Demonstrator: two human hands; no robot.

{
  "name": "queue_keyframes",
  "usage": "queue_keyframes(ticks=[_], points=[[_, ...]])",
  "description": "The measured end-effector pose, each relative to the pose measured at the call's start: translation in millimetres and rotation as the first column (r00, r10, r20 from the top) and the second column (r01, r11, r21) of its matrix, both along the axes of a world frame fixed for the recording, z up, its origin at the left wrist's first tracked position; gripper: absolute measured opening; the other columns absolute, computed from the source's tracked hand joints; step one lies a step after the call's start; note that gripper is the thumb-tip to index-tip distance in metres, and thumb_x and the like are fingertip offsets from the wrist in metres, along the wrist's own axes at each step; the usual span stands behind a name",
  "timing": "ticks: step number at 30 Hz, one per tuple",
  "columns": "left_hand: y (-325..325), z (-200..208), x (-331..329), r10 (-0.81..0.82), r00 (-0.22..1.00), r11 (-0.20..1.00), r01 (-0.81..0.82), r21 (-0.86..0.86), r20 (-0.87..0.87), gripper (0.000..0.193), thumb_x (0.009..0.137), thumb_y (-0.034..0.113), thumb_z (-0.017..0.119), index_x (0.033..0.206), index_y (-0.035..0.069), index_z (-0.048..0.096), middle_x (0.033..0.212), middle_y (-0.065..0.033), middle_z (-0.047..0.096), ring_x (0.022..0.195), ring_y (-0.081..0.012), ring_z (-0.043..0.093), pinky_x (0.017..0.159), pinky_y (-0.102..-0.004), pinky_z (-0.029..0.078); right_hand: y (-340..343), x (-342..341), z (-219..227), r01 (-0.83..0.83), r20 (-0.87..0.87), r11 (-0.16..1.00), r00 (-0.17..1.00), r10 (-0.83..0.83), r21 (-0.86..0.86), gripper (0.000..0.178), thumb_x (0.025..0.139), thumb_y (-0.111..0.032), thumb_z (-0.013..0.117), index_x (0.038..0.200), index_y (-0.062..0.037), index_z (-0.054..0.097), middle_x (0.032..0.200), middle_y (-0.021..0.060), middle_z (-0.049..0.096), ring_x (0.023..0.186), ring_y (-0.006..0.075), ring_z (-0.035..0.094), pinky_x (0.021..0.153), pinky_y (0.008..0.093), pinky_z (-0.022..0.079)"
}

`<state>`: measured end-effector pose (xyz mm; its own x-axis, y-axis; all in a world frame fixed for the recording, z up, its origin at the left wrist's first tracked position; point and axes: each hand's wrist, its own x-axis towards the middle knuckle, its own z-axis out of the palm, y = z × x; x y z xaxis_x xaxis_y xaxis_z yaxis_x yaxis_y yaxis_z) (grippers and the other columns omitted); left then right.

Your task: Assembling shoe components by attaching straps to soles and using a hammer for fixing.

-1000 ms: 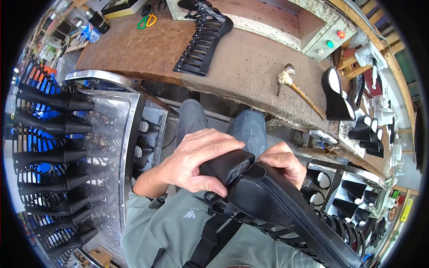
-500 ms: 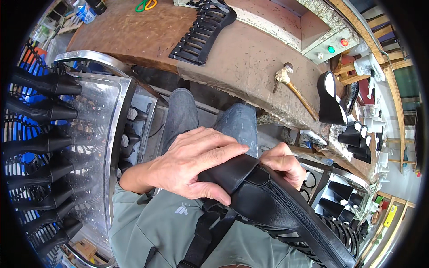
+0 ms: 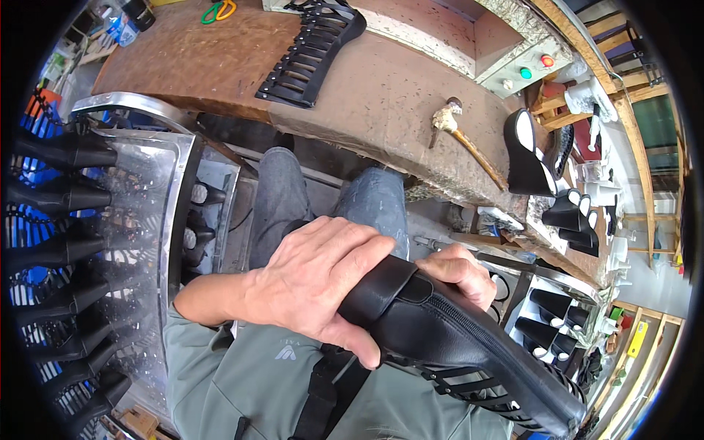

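Note:
Across my lap lies a black strappy boot with a zipper along its back, its shaft pointing to the lower right. My left hand is wrapped over its heel end, thumb on the near side and fingers over the far side. On the boot's far side, next to the top of the zipper, my right hand grips with curled fingers; its fingertips are hidden behind the boot. Another strappy black upper rests on the workbench ahead.
A hammer lies on the bench, left of a black wedge sole. Scissors are at the far left. Several black boots line a metal-topped cart on my left. More black heels sit in a rack at right.
The boot has rolled slightly, showing more of its side straps. Both hands keep their hold on it. The whole view has shifted a little, so the bench and cart appear further left.

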<state>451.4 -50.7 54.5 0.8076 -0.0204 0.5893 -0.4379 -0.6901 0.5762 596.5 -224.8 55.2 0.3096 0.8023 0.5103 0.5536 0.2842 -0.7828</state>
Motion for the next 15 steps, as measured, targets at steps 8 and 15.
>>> queue_keyframes(ticks=[8, 15], points=[[-12.1, 2.1, 9.3, 0.156, 0.987, 0.988, -0.156, 0.002, -0.029, 0.071, 0.068, 0.056, 0.071, 0.096, -0.006, 0.051, 0.084, -0.0140, 0.050, 0.065, -0.0283, 0.053, 0.059, -0.0353, 0.044, 4.6, 10.6, 19.0, -0.029, 0.207, 0.996, 0.977, 0.047, -0.087, 0.027, 0.074, -0.010, 0.069, 0.095, 0.0064, 0.062, 0.076, 0.0127, 0.064, 0.059, 0.0202, 0.063, 0.047, 0.0276, 0.049], [8.6, -13.1, 20.9, 0.191, 0.978, 0.977, -0.197, -0.075, -0.088, 0.054, 0.073, 0.042, 0.069, 0.092, -0.005, 0.052, 0.079, -0.0156, 0.051, 0.060, -0.0325, 0.055, 0.053, -0.0406, 0.046, 31.1, 28.4, 17.7, -0.108, 0.026, 0.925, 0.992, 0.126, -0.365, 0.023, 0.078, -0.014, 0.072, 0.093, 0.0004, 0.061, 0.079, 0.0109, 0.066, 0.070, 0.0181, 0.066, 0.066, 0.0290, 0.052]])
